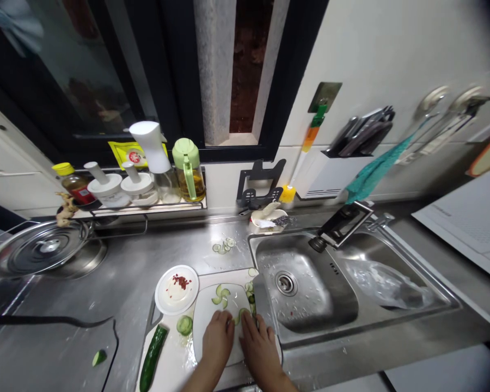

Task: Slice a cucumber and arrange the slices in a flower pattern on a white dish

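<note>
Both hands are over a white plate (205,299) that rests on a pale cutting board (173,348). My left hand (218,337) has its fingers drawn together in a pinch at the plate's middle, and what lies between them is hidden. Beside it, my right hand (261,343) has its fingertips on a thin half-round cucumber slice (240,316). Farther up the plate, several cucumber slices (221,294) form a curved pattern. A small stack of cucumber slices (184,325) sits left of the plate. More slices (250,288) and part of a knife blade (263,296) show at the right.
A whole cucumber (153,356) lies on the board's left side, below a white lid (165,294) carrying red bits. Cucumber offcut (99,357) lies far left. Sink (310,294) is at right. Loose slices (224,246) lie behind; a condiment rack (175,206) stands at the wall.
</note>
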`<state>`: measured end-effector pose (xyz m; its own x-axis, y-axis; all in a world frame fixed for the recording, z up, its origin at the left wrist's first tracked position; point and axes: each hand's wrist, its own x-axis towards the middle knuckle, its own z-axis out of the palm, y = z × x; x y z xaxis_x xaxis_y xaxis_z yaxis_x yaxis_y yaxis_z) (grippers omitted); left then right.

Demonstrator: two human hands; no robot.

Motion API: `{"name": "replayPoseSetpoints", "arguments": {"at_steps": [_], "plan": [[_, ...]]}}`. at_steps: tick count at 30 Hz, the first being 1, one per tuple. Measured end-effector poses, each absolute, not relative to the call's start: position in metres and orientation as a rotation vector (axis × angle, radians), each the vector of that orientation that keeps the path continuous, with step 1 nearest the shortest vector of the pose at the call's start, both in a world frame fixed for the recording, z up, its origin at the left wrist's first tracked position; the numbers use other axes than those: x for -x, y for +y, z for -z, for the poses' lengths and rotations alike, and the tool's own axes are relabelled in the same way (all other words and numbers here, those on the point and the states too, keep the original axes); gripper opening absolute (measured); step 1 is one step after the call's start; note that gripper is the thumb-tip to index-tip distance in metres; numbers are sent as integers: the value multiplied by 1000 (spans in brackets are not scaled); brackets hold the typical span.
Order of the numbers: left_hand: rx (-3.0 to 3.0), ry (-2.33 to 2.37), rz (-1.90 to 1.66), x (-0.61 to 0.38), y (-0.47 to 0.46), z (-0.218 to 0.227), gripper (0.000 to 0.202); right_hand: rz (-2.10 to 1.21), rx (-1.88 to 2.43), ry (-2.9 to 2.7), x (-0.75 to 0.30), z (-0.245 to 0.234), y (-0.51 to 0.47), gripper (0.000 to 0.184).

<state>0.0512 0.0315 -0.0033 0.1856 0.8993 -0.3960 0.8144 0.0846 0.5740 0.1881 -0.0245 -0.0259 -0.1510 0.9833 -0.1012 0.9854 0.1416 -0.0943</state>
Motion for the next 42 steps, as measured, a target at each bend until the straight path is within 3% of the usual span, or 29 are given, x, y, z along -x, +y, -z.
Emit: {"name": "replayPoseSetpoints", "arguments": {"at_steps": [10,19,31,38,42], "plan": [[-1707,1607,-230,-46,30,-1,24,225,-2034,2348,-187,17,-24,49],[-1618,1801,-627,23,19,2,28,221,-2102,2331,-184,26,-32,46],[-1621,2095,-67,53,31,2,30,114,-2061,2483,-160,37,-47,45],[-1612,2099,-154,54,32,-1,29,135,-2055,2485,-159,38,-48,45],[-1612,2079,-281,60,30,0,25,307,-2055,2506,-162,36,-44,41]]}}
